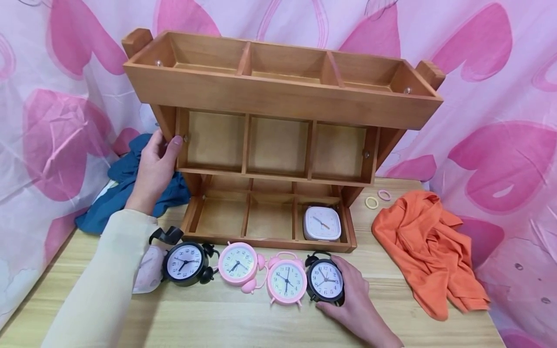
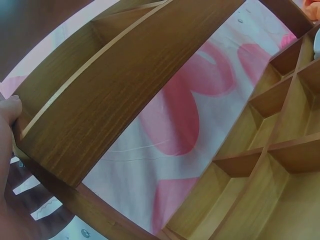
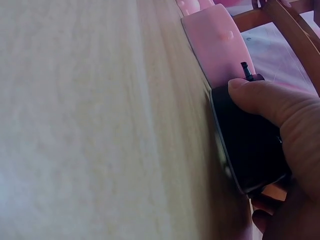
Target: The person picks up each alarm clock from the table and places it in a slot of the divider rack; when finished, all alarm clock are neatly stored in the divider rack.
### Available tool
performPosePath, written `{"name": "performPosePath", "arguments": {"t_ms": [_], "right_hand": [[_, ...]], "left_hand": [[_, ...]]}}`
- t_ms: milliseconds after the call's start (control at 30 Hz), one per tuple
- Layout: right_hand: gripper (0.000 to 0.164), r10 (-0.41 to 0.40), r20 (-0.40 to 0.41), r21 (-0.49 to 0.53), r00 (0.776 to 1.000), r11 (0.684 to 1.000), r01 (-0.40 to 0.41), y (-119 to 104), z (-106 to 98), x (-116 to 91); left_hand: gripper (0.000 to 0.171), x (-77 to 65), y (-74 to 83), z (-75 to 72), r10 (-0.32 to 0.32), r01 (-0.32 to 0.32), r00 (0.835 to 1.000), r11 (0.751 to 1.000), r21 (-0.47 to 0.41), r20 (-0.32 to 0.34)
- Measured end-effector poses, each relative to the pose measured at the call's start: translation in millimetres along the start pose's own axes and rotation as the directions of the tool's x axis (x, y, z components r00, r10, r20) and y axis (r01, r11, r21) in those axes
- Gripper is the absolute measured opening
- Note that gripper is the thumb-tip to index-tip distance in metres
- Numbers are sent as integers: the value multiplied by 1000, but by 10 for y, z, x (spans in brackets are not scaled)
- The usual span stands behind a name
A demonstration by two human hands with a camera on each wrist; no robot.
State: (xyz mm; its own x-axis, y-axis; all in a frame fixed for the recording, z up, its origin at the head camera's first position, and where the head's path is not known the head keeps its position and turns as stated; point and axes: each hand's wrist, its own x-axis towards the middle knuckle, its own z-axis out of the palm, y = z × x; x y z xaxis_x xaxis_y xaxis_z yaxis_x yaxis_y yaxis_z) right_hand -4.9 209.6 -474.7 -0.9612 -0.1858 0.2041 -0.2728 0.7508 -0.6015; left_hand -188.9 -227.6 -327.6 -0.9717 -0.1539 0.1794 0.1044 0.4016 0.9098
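Observation:
My left hand holds the left side of a tiered wooden shelf, its thumb by the middle tier; the left wrist view shows the thumb at the tray's end, the fingers beyond the side board. In my right hand I grip a black twin-bell alarm clock at its right side. Against that clock stands a pink alarm clock, then another pink one, tilted, and a tilted black one. A white square clock sits in the bottom tier's right compartment.
A pale clock-like object is partly hidden by my left sleeve. Blue cloth lies behind the left forearm, orange cloth at the right. A yellow ring and a pink ring lie right of the shelf. A patterned curtain hangs behind.

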Motion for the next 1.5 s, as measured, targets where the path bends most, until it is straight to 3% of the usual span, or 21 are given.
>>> {"name": "performPosePath", "arguments": {"t_ms": [400, 600, 767, 867, 1100, 1500], "right_hand": [[104, 6, -31, 8, 999, 1000, -6, -2, -49, -20], [102, -8, -52, 1, 999, 1000, 8, -89, -215, 5], [103, -75, -77, 15, 994, 997, 76, -216, -388, 91], [103, -112, -91, 23, 990, 993, 115, -279, -472, 197], [104, -117, -49, 67, 992, 990, 120, -391, -557, 540], [98, -188, 81, 91, 979, 979, 180, -541, -298, 1243]], "left_hand": [[60, 1, 20, -18, 16, -16, 1000, 1000, -11, 3], [57, 4, 44, -14, 44, -44, 999, 999, -24, -7], [58, 0, 47, -10, 39, -39, 999, 999, -23, 3], [58, -1, 40, -10, 39, -39, 999, 999, -22, 3], [58, -4, 34, -9, 37, -37, 999, 999, -21, 4], [59, -4, 27, -13, 32, -32, 999, 999, -12, 7]]}}
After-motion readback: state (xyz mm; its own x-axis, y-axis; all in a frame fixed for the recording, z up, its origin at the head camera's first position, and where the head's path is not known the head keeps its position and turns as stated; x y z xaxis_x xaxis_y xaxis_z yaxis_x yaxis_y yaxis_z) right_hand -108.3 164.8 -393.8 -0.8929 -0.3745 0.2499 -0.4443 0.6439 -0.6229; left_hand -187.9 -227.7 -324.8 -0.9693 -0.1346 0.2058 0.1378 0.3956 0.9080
